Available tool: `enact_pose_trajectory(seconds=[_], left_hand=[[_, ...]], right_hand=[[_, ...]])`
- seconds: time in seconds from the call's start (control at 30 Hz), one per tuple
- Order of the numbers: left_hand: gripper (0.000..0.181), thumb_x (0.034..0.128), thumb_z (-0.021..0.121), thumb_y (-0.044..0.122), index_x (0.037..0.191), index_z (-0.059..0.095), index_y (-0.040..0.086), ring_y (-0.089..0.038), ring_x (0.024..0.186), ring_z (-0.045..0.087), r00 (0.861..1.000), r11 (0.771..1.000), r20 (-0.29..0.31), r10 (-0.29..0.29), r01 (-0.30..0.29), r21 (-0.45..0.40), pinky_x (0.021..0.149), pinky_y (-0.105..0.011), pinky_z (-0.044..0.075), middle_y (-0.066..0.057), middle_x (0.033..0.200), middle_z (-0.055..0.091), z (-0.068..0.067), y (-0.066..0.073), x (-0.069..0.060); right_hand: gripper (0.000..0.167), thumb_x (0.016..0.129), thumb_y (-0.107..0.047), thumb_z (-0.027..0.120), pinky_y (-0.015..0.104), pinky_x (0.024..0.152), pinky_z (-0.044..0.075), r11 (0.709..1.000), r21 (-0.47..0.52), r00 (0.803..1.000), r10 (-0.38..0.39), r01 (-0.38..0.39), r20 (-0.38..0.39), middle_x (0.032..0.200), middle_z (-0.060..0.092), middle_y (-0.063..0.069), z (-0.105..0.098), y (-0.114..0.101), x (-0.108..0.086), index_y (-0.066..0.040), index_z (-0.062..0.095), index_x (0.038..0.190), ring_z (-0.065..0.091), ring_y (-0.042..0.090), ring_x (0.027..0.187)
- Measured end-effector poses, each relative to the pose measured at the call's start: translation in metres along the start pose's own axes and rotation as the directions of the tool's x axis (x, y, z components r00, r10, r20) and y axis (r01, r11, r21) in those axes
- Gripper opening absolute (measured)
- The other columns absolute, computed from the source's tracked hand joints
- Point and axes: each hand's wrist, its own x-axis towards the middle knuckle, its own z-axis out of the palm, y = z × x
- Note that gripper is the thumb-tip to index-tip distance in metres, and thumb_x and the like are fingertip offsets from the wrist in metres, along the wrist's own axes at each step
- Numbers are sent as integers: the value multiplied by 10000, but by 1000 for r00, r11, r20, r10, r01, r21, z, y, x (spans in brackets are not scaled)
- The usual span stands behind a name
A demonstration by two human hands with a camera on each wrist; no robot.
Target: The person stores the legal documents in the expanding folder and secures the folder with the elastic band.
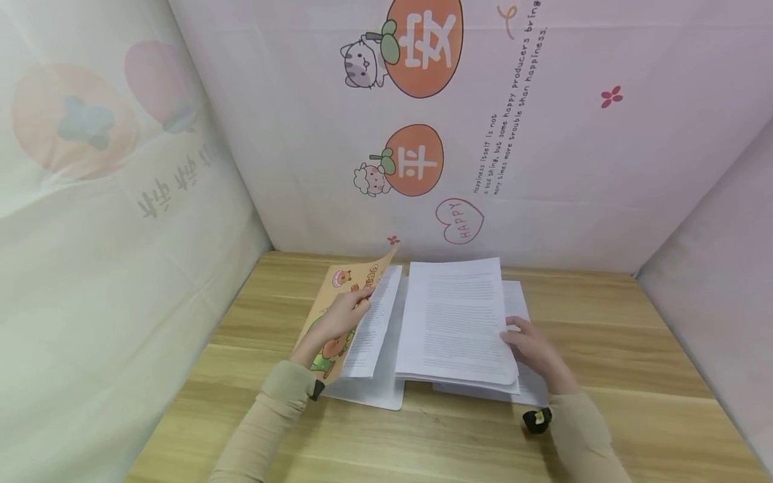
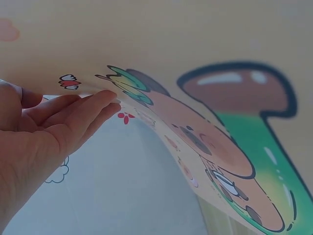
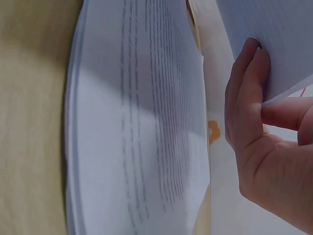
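An orange folder cover with cartoon prints (image 1: 329, 295) stands tilted up on the left, its edge pinched by my left hand (image 1: 341, 318); in the left wrist view the fingers of that hand (image 2: 58, 117) meet the cover (image 2: 195, 132). Printed sheets (image 1: 371, 335) lie beneath the cover. My right hand (image 1: 534, 345) pinches the right edge of a raised stack of printed pages (image 1: 459, 322). More printed sheets (image 1: 528, 382) lie under that stack. In the right wrist view, thumb and fingers of my right hand (image 3: 269, 132) hold the raised paper (image 3: 274, 44) above the lower sheets (image 3: 142, 117).
The wooden table (image 1: 459, 443) extends around the papers. A patterned cloth wall (image 1: 543, 168) stands behind its back edge, with cloth at the left (image 1: 121, 268) and right (image 1: 718, 255). A black band piece (image 1: 536, 420) is at my right wrist.
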Motion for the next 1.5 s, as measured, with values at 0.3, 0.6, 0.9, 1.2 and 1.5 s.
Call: enact_pose_trajectory(seconds=[0.3, 0.6, 0.9, 1.2, 1.5], left_hand=[[484, 994, 400, 150, 1443, 482, -12, -106, 571, 356, 1000, 1000, -9, 6, -5, 26, 541, -237, 349, -193, 1426, 563, 0, 2, 0], [474, 998, 404, 149, 1441, 495, 7, -212, 993, 600, 1000, 999, -27, -6, 6, 35, 804, -307, 461, -175, 1417, 578, 2, 3, 0], [478, 1006, 393, 165, 1448, 485, 9, -154, 785, 567, 1000, 1000, -15, -10, 10, 19, 683, -258, 470, -175, 1430, 568, 1, 1, 0], [463, 1005, 416, 128, 1441, 485, -11, -210, 850, 607, 1000, 1000, -8, 12, -12, 19, 590, -228, 416, -193, 1435, 556, 0, 1, 2], [480, 1010, 401, 147, 1467, 456, 8, -84, 478, 242, 999, 1000, 29, -19, 19, 1, 427, -213, 279, -203, 1452, 536, -2, 3, 1]], right_hand=[[488, 998, -123, 469, 253, 753, 518, 1000, -22, 1000, 4, -4, -11, 1210, 558, 236, 13, -5, 5, 111, 362, 1413, 578, 112, 890], [532, 998, -183, 487, 250, 767, 458, 992, -126, 999, 18, -22, -35, 1339, 496, 287, 20, -11, 8, 98, 376, 1436, 533, 206, 994], [522, 991, -183, 503, 253, 800, 480, 991, -132, 1000, 2, -5, -22, 1333, 515, 270, 28, -17, 10, 85, 395, 1425, 556, 188, 1011], [532, 1022, -185, 462, 317, 920, 542, 1000, -18, 999, -12, 13, 46, 1352, 521, 278, 35, -22, 11, 74, 329, 1468, 620, 173, 1072], [600, 1040, -190, 402, 393, 1041, 493, 998, 58, 994, 24, -30, 109, 1465, 397, 324, 39, -25, 10, 71, 187, 1534, 564, 280, 1235]])
